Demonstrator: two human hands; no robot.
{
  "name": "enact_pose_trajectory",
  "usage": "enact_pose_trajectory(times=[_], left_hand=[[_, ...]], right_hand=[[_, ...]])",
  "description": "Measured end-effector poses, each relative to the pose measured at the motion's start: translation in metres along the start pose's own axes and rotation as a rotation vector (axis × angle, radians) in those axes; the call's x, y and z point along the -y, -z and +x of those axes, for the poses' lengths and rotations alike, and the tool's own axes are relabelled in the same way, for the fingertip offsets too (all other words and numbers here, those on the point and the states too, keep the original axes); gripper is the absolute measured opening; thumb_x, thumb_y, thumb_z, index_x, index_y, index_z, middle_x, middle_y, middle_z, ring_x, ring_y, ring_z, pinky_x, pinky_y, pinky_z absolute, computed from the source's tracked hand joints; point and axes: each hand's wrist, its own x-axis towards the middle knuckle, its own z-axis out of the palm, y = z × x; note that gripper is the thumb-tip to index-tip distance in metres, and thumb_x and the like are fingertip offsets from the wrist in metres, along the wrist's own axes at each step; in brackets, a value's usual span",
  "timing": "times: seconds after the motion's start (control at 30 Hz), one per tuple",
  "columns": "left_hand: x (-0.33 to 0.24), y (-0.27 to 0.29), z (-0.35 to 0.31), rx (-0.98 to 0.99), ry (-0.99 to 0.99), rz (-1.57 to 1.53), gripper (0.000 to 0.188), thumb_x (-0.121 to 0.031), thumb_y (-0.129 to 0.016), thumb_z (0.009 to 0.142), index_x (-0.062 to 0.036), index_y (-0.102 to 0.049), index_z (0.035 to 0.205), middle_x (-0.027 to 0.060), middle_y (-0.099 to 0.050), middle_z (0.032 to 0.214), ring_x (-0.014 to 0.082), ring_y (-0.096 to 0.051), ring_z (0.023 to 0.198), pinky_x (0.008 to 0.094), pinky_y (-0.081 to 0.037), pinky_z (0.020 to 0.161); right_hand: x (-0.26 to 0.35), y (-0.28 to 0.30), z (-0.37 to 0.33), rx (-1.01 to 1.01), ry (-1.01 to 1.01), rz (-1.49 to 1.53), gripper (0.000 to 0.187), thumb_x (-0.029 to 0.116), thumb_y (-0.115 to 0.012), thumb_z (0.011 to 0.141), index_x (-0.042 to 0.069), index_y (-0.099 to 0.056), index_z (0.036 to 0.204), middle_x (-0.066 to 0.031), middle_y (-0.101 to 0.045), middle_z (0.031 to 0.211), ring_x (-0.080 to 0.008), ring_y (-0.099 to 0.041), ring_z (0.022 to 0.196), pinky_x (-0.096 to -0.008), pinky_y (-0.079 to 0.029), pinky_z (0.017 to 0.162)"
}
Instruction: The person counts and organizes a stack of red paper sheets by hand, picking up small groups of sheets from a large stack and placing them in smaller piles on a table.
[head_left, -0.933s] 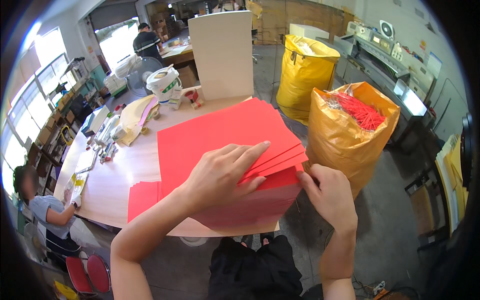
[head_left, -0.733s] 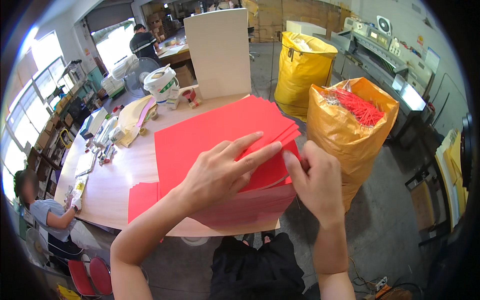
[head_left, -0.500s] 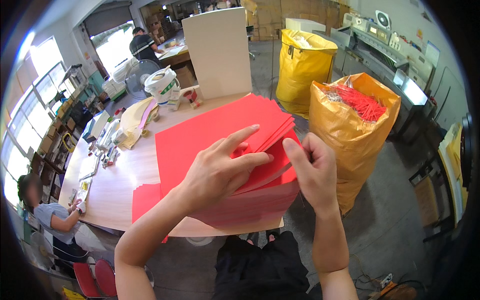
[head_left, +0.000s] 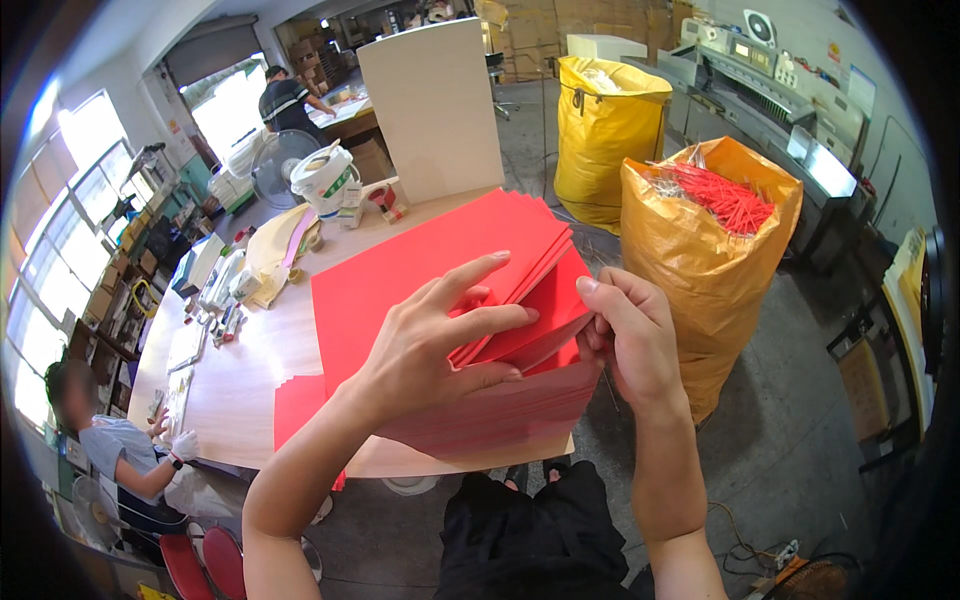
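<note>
A tall stack of red paper sheets [head_left: 400, 262] stands on the table in front of me, its upper sheets fanned at the right corner. My left hand [head_left: 418, 338] lies across the stack with its fingers spread. Its index finger rests on the top sheets, and its thumb is lower, near their front edge. At the right corner my right hand [head_left: 640, 335] is closed, pinching the edge of some red sheets between thumb and fingers. A gap shows between the upper fanned sheets and those pinched below. How many sheets it grips is hidden.
More red sheets [head_left: 297, 405] lie left of the stack on the wooden table [head_left: 245, 365]. Behind stand a white bucket [head_left: 325, 180] and a pale upright board [head_left: 432, 110]. Two yellow sacks [head_left: 700, 290] stand right. A person [head_left: 125, 440] sits left; another [head_left: 288, 102] works farther back.
My right hand has shifted slightly, its fingers now pinching the sheet edges lower down. The gap between the sheets at the corner has widened. My left hand has hardly moved.
</note>
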Motion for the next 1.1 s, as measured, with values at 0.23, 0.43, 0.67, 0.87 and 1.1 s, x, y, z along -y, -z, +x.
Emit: enact_pose_trajectory(times=[0.23,0.43,0.67,0.87,1.1], left_hand=[[0.000,0.003,0.000,0.007,0.005,-0.020,0.056,-0.027,-0.097,0.076,-0.0240,-0.080,0.130,0.0154,-0.056,0.162,0.0347,-0.076,0.119,0.0481,-0.064,0.098],[-0.005,0.001,0.001,0.082,-0.020,0.133,0.050,-0.011,-0.079,0.091,-0.0265,-0.077,0.138,0.0165,-0.055,0.163,0.0357,-0.075,0.118,0.0479,-0.063,0.098],[-0.002,0.000,-0.002,0.084,-0.029,0.132,0.048,-0.011,-0.078,0.092,-0.0286,-0.077,0.137,0.0168,-0.052,0.167,0.0368,-0.074,0.119,0.0494,-0.062,0.098],[-0.006,0.002,0.000,0.034,-0.024,0.073,0.059,-0.024,-0.095,0.077,-0.0263,-0.078,0.133,0.0160,-0.054,0.164,0.0367,-0.075,0.121,0.0493,-0.063,0.100],[-0.004,0.002,0.000,-0.009,-0.011,-0.005,0.065,-0.023,-0.100,0.069,-0.0239,-0.079,0.130,0.0147,-0.058,0.160,0.0373,-0.076,0.121,0.0481,-0.066,0.097]], right_hand=[[0.007,0.004,-0.002,0.022,-0.017,-0.106,0.042,0.036,-0.066,0.111,0.010,-0.060,0.079,0.0025,-0.059,0.067,-0.0040,-0.054,0.058,-0.0223,-0.040,0.053],[0.006,0.009,-0.005,0.045,0.039,-0.079,0.044,0.038,-0.068,0.111,0.010,-0.058,0.079,0.0025,-0.060,0.067,-0.0037,-0.053,0.059,-0.0232,-0.039,0.053],[0.003,-0.001,0.000,-0.040,0.070,-0.205,0.035,0.020,-0.066,0.108,0.009,-0.060,0.075,0.0031,-0.059,0.066,-0.0047,-0.054,0.061,-0.0253,-0.041,0.054],[0.009,0.001,-0.002,0.018,-0.037,-0.016,0.036,0.024,-0.065,0.109,0.009,-0.061,0.077,0.0008,-0.061,0.067,-0.0068,-0.057,0.059,-0.0239,-0.042,0.055],[0.008,0.008,-0.002,0.029,-0.058,-0.080,0.036,0.026,-0.067,0.109,0.009,-0.061,0.078,0.0007,-0.062,0.066,-0.0071,-0.058,0.058,-0.0237,-0.041,0.054]])
